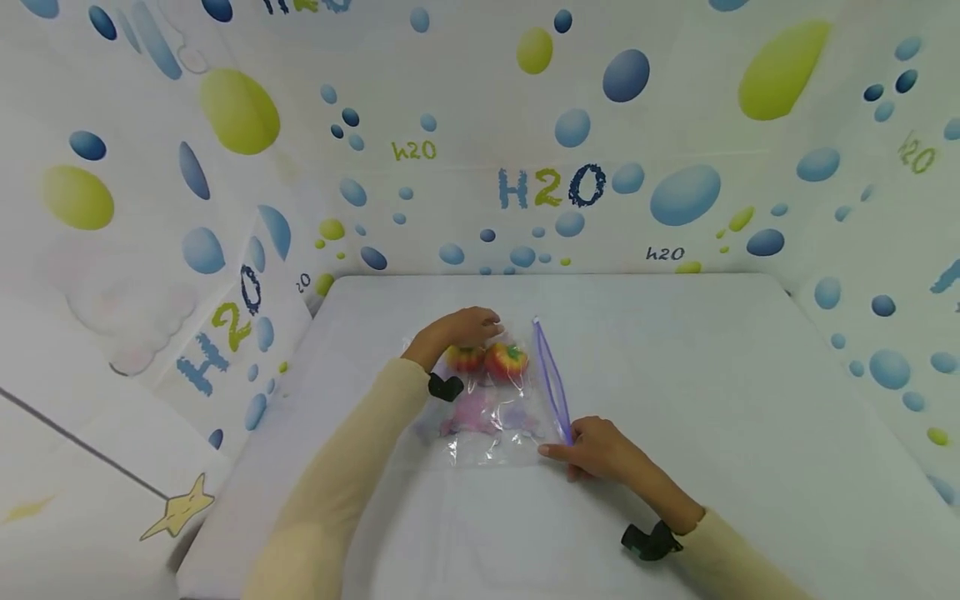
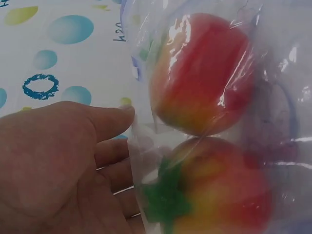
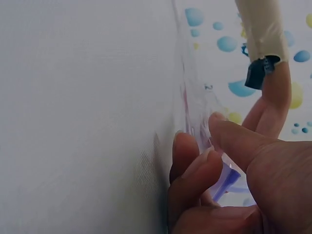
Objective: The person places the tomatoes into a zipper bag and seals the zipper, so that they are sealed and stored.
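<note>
A clear zip bag [image 1: 510, 454] lies on the table with a purple zip strip [image 1: 551, 375] along its right side. Inside show two red and yellow fruit-like pieces [image 1: 507, 361]; one has a green star-shaped top [image 2: 168, 195] in the left wrist view. Below them is a blurred pink thing [image 1: 475, 412] beside a pale purple one [image 1: 517, 417]. At the bag's far edge, my left hand [image 1: 467, 327] has its fingers extended, the thumb tip against the film. My right hand [image 1: 596, 448] pinches the bag's near corner by the strip's end.
The bag lies on a white-covered table [image 1: 712, 375]. Behind it rises a wall [image 1: 465, 83] patterned with blue and green drops. A yellow star picture [image 1: 180, 506] is at the lower left. Dark straps with small devices [image 1: 651, 542] sit on both wrists.
</note>
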A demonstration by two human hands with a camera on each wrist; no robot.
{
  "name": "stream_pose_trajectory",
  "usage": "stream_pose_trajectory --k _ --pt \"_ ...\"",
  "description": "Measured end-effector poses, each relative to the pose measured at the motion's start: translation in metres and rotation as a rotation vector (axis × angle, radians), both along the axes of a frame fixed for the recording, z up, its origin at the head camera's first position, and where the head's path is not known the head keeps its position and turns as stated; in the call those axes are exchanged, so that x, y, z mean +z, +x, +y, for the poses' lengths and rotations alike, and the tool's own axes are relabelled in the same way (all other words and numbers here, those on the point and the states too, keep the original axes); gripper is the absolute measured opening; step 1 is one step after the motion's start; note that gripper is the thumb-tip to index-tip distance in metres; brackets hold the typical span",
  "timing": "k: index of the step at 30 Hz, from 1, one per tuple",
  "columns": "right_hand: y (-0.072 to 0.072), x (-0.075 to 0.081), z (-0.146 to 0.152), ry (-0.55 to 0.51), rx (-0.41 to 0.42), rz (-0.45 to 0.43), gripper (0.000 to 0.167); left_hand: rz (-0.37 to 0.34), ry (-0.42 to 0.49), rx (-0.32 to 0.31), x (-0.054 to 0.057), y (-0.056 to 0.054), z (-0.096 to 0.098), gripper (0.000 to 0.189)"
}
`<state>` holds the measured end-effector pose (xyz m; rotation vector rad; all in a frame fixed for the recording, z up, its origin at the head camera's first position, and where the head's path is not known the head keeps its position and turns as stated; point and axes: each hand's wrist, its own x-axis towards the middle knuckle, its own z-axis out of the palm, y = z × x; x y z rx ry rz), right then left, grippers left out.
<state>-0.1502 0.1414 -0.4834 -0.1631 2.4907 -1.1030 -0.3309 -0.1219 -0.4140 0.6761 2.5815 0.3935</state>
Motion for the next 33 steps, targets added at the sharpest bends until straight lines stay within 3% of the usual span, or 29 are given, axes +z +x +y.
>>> stream_pose_trajectory --k 7,15,20,26,33 --pt "-0.003 -0.003 0.003 -0.062 -0.001 -0.020 0.043 -0.061 0.073 0.072 -0.001 -0.005 -0.008 0.049" --pt "-0.009 -0.005 0.023 -0.181 -0.026 -0.051 0.037 -0.112 0.080 0.125 -0.004 -0.007 -0.025 0.055" --pt "-0.016 -0.005 0.038 -0.267 -0.025 -0.072 0.036 -0.136 0.095 0.133 -0.008 -0.005 -0.037 0.060" --pt "-0.024 -0.005 0.047 -0.284 -0.066 -0.103 0.040 -0.140 0.096 0.127 -0.012 -0.001 -0.050 0.063" --pt "-0.032 -0.006 0.054 -0.299 -0.088 -0.118 0.042 -0.175 0.124 0.162 -0.020 0.003 -0.059 0.057"
